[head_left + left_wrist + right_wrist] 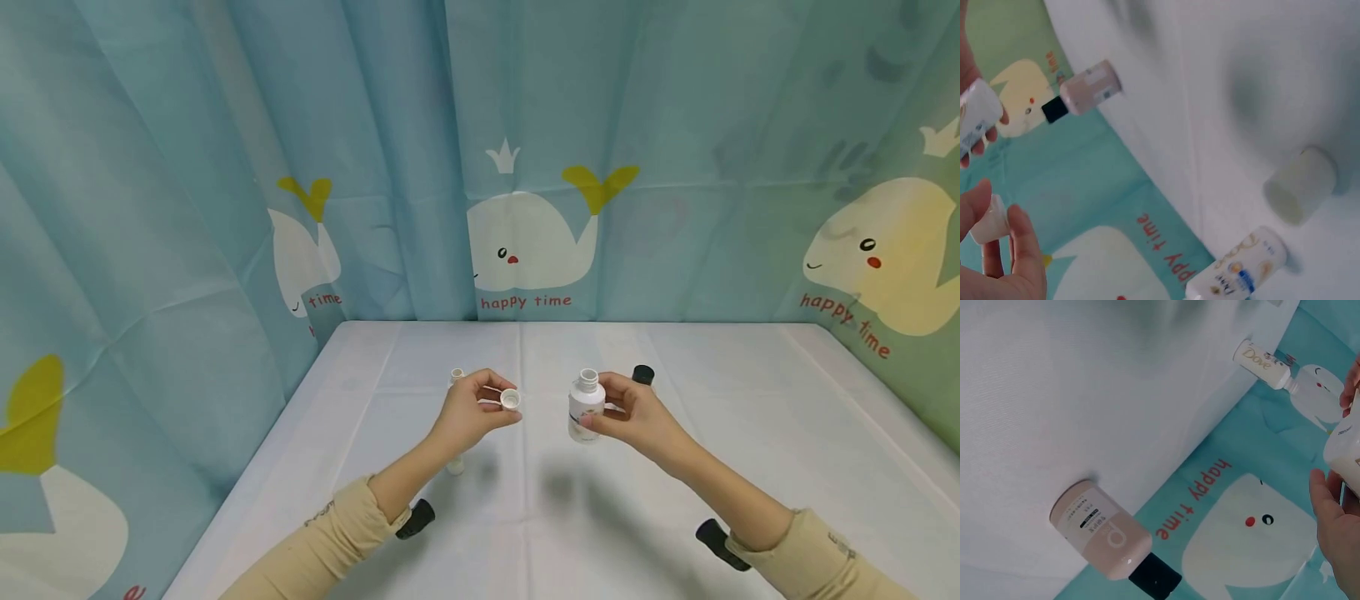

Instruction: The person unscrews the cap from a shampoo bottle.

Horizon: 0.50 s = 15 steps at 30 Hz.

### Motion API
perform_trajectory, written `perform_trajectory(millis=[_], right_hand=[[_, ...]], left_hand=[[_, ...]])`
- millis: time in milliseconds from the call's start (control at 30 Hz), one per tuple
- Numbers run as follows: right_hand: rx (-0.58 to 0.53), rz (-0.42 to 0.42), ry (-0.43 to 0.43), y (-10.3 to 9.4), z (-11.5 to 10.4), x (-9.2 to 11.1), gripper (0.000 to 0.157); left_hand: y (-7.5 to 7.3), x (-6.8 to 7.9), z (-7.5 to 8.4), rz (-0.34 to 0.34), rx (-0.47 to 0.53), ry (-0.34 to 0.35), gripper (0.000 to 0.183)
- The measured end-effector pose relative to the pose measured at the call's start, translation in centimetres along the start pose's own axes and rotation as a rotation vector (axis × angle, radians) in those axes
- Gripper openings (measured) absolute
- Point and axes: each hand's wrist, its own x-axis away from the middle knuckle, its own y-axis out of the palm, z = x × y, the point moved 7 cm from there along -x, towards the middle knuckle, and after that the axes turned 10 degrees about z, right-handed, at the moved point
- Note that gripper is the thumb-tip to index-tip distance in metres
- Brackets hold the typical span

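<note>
My left hand [465, 417] pinches a small white bottle cap [510, 400] between thumb and fingers, its hollow side facing the head camera. To its right, my right hand [641, 421] grips a white bottle [585, 408] round the body. That bottle is upright in the air, with its threaded neck bare. Cap and bottle are apart, both raised over the table. In the left wrist view the cap [989, 222] shows between the fingertips, and the label of the held bottle [979, 115] is partly visible. Only part of the bottle [1346, 450] enters the right wrist view.
A white Dove bottle [1241, 265] stands behind my left hand, near a white cylindrical container [1300, 187]. Behind my right hand is a pink bottle [1100, 531] with a black cap [1155, 575]. A whale-print curtain [405, 167] hangs beyond the white-covered table [525, 500].
</note>
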Motion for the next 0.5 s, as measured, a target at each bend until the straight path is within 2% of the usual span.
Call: perform_trajectory(millis=[300, 500], right_hand=[[0.008, -0.010, -0.034, 0.1, 0.7, -0.2, 0.041], [0.046, 0.002, -0.039, 0.1, 1.3, -0.3, 0.042]], left_hand=[[0.8, 1.0, -1.0, -0.016, -0.051, 0.111, 0.027], [1.5, 1.5, -1.7, -0.055, -0.042, 0.099, 0.034]])
